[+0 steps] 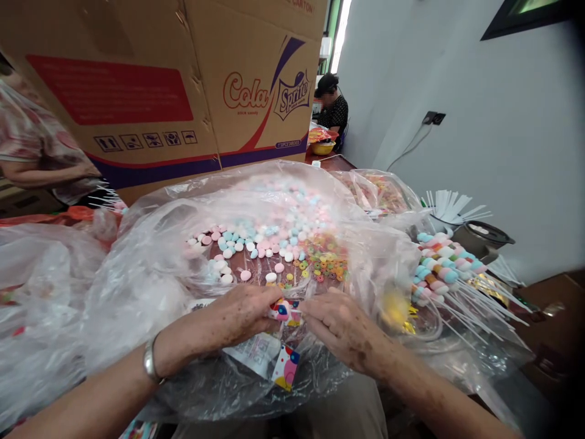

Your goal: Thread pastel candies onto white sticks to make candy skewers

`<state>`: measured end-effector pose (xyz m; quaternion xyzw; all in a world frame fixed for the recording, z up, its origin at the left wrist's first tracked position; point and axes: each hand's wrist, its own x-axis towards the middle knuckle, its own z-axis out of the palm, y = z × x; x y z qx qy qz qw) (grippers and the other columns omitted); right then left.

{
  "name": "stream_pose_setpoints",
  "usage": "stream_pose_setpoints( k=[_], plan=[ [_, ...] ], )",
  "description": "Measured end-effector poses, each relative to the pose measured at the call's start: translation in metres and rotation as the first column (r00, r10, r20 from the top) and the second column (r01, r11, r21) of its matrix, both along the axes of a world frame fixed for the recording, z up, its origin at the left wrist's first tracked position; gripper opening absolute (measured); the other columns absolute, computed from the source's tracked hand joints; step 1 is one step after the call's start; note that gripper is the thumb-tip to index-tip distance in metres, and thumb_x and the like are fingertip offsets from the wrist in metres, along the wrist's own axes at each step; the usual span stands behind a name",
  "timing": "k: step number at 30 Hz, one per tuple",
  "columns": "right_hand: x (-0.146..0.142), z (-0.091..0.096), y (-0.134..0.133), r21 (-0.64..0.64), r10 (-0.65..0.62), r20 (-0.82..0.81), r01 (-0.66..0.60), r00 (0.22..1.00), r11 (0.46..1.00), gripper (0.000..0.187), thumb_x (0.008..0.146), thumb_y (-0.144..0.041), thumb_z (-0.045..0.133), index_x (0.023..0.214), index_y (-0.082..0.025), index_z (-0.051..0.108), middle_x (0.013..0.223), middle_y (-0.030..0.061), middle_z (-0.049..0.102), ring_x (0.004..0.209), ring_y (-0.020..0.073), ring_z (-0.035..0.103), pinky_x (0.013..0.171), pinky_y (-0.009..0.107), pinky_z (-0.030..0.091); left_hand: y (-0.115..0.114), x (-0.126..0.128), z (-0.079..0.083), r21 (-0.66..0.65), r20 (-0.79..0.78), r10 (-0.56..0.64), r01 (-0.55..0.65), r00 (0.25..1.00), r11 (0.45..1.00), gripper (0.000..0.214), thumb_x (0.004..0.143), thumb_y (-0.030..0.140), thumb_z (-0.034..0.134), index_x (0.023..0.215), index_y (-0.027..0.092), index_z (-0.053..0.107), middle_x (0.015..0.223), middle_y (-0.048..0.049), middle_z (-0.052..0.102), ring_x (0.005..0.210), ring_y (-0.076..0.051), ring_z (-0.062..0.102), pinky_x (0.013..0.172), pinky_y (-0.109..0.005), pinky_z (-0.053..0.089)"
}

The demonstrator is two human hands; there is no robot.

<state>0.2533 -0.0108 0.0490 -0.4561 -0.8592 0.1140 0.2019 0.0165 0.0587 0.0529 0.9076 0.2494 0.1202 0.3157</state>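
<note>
Between my two hands is a small wrapper (282, 312) printed with colourful dots. My left hand (242, 310), with a silver bracelet on its wrist, pinches the wrapper's left side. The fingers of my right hand (342, 326) are closed at its right side; their tips are partly hidden. Just below lies a similar patterned piece (286, 367) on clear plastic. Beyond my hands, pink, blue and white round sweets (269, 244) spill out of a large clear bag (150, 238). Small yellow, orange and green ring sweets (326, 256) lie beside them.
A large cardboard box (201, 73) stands behind the bag. At right are pastel sweets on white sticks (443, 265), a dark pot (484, 238) and loose white sticks (450, 206). One person (41, 134) is at left, another (336, 107) at the back.
</note>
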Motion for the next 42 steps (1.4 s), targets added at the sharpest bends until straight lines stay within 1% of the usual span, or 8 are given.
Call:
stream_pose_setpoints(
  k=[11, 15, 23, 26, 29, 34, 39, 42],
  plan=[
    [-0.010, -0.003, 0.018, 0.316, 0.088, 0.114, -0.120, 0.990, 0.941, 0.025, 0.096, -0.014, 0.048, 0.075, -0.018, 0.063, 0.068, 0.0010, 0.066, 0.064, 0.0153, 0.056, 0.068, 0.030, 0.037, -0.006, 0.018, 0.021, -0.208, -0.030, -0.003, -0.004, 1.000, 0.978, 0.004, 0.091, 0.020, 0.060, 0.094, 0.020, 0.062, 0.080, 0.0035, 0.062, 0.072, -0.015, 0.054, 0.064, -0.024, 0.036],
    [0.005, 0.015, 0.022, 0.296, 0.031, -0.048, -0.016, 0.998, 0.955, 0.020, 0.101, -0.024, 0.047, 0.097, -0.015, 0.065, 0.087, 0.0064, 0.069, 0.082, 0.0187, 0.061, 0.076, 0.030, 0.043, -0.005, 0.014, 0.025, -0.324, -0.040, 0.104, -0.111, 0.994, 0.940, 0.026, 0.098, 0.041, 0.050, 0.084, 0.020, 0.059, 0.070, 0.0060, 0.049, 0.062, -0.013, 0.046, 0.056, -0.023, 0.034],
    [-0.004, 0.012, 0.031, 0.103, 0.087, -0.295, -0.059, 0.951, 0.993, 0.031, 0.102, -0.029, 0.040, 0.082, -0.019, 0.061, 0.080, 0.0036, 0.065, 0.077, 0.0162, 0.058, 0.075, 0.029, 0.046, -0.011, 0.023, 0.019, -0.576, 0.021, 0.310, -0.242, 0.951, 0.781, 0.045, 0.096, 0.054, 0.043, 0.068, 0.021, 0.053, 0.054, 0.0046, 0.056, 0.048, -0.012, 0.051, 0.048, -0.024, 0.038],
    [-0.017, 0.002, 0.030, -0.160, -0.177, -0.619, 0.099, 0.765, 0.982, 0.022, 0.098, -0.041, 0.050, 0.099, -0.021, 0.060, 0.086, 0.0016, 0.063, 0.074, 0.0146, 0.057, 0.068, 0.027, 0.047, -0.011, 0.027, 0.017, -0.590, 0.086, 0.410, -0.286, 0.908, 0.755, 0.041, 0.095, 0.054, 0.047, 0.069, 0.022, 0.051, 0.051, 0.0075, 0.050, 0.044, -0.011, 0.048, 0.043, -0.022, 0.034],
    [-0.030, -0.007, 0.026, -0.373, -0.330, -0.806, 0.012, 0.491, 0.928, 0.040, 0.086, -0.051, 0.066, 0.112, -0.023, 0.054, 0.095, 0.0019, 0.065, 0.080, 0.0157, 0.060, 0.069, 0.027, 0.050, -0.009, 0.029, 0.015, -0.604, 0.122, 0.472, -0.312, 0.873, 0.733, 0.040, 0.094, 0.055, 0.049, 0.072, 0.022, 0.049, 0.053, 0.0090, 0.045, 0.044, -0.011, 0.047, 0.041, -0.021, 0.032],
    [-0.048, -0.020, 0.021, -0.465, -0.370, -0.815, -0.124, 0.446, 0.876, 0.026, 0.086, -0.045, 0.068, 0.084, -0.020, 0.059, 0.075, -0.0018, 0.062, 0.070, 0.0141, 0.059, 0.067, 0.027, 0.051, -0.013, 0.031, 0.011, -0.645, 0.186, 0.488, -0.269, 0.853, 0.715, 0.045, 0.095, 0.060, 0.045, 0.072, 0.021, 0.050, 0.061, 0.0067, 0.049, 0.053, -0.011, 0.049, 0.049, -0.021, 0.040],
    [-0.048, -0.024, 0.017, -0.490, -0.426, -0.843, -0.140, 0.327, 0.861, 0.023, 0.084, -0.040, 0.068, 0.080, -0.021, 0.056, 0.073, -0.0019, 0.064, 0.064, 0.0142, 0.061, 0.060, 0.027, 0.053, -0.019, 0.031, 0.005, -0.867, 0.224, 0.611, -0.131, 0.760, 0.481, 0.034, 0.082, 0.046, 0.070, 0.072, 0.019, 0.054, 0.063, 0.0055, 0.058, 0.055, -0.009, 0.056, 0.050, -0.018, 0.042],
    [-0.043, -0.021, 0.016, -0.472, -0.379, -0.856, -0.233, 0.352, 0.850, 0.024, 0.081, -0.036, 0.069, 0.098, -0.023, 0.058, 0.076, -0.0029, 0.066, 0.063, 0.0145, 0.064, 0.059, 0.027, 0.054, -0.020, 0.029, 0.004, -0.931, 0.175, 0.599, -0.067, 0.781, 0.359, 0.029, 0.076, 0.041, 0.072, 0.069, 0.019, 0.054, 0.056, 0.0037, 0.061, 0.048, -0.012, 0.060, 0.044, -0.020, 0.045]
  ],
)
